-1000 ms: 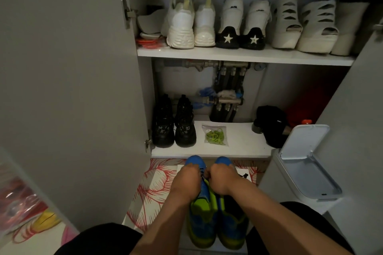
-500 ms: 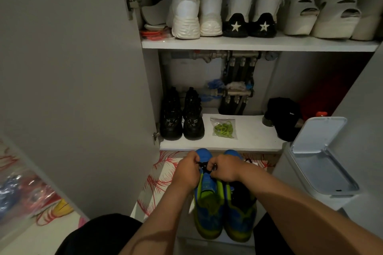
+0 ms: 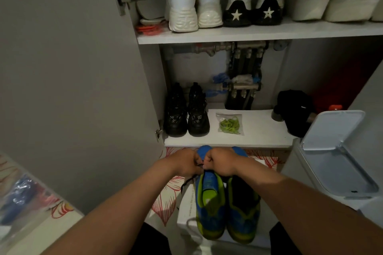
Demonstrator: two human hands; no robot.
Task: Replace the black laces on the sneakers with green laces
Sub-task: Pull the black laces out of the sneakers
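At the lower centre of the frame the blue-and-green sneakers (image 3: 210, 203) stand side by side on a white box (image 3: 186, 205), heels toward the person and toes toward the cupboard. The box probably raises them within easy reach of someone crouching. The box rests on a floor mat (image 3: 163, 198) printed with red flowers.

Just above them in the frame, both hands meet over the front of the sneaker on the left. The left hand (image 3: 184, 163) has its fingers curled and pinches the black lace (image 3: 186, 182), whose loose end hangs down beside the box. The right hand (image 3: 221, 163) is also curled tight against it and seems to pinch the same strand where it runs between the two hands. That close, two-handed grip suits drawing the lace out of its eyelets, so the unlacing looks under way and the relacing not yet begun.

Beyond the hands, at mid-frame, the lower shelf (image 3: 259, 132) carries the green laces (image 3: 230, 125), sealed in a clear bag (image 3: 219, 116) and laid near the shelf's front edge, likely ready for the next stage. Black boots (image 3: 186, 114) stand left of the bag and a black cap (image 3: 294, 109) lies to its right. A bin (image 3: 331, 161) with its lid raised sits at the right. Farthest off, the upper shelf (image 3: 248, 31) holds white shoes (image 3: 182, 6).
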